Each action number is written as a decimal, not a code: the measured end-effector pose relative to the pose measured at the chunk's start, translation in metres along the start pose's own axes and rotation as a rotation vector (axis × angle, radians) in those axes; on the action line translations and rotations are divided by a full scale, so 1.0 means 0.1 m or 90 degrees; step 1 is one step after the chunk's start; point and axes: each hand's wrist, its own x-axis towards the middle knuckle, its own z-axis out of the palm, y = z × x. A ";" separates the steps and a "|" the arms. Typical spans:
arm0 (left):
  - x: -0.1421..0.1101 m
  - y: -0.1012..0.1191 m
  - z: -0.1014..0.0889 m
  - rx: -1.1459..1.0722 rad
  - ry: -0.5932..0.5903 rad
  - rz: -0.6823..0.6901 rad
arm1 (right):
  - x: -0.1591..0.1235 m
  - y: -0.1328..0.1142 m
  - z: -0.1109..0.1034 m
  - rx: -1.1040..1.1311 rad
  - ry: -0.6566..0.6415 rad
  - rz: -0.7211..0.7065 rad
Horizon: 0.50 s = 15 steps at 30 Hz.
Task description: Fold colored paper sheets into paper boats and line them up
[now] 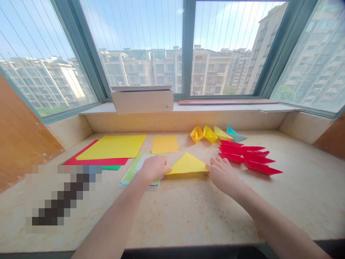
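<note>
A yellow paper folded into a triangle lies flat on the marble counter. My left hand pinches its left corner, fingers curled. My right hand presses on its right corner with fingers together. The left hand rests partly over a small stack of pale green and white sheets.
Large yellow, red and green sheets lie at the left, a smaller yellow sheet behind the triangle. Folded paper boats, yellow and teal, and several red ones sit at the right. A cardboard box stands on the window sill.
</note>
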 end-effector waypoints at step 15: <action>-0.13 0.13 -0.04 0.004 -0.020 -0.016 | -0.04 0.06 -0.09 0.180 -0.024 0.025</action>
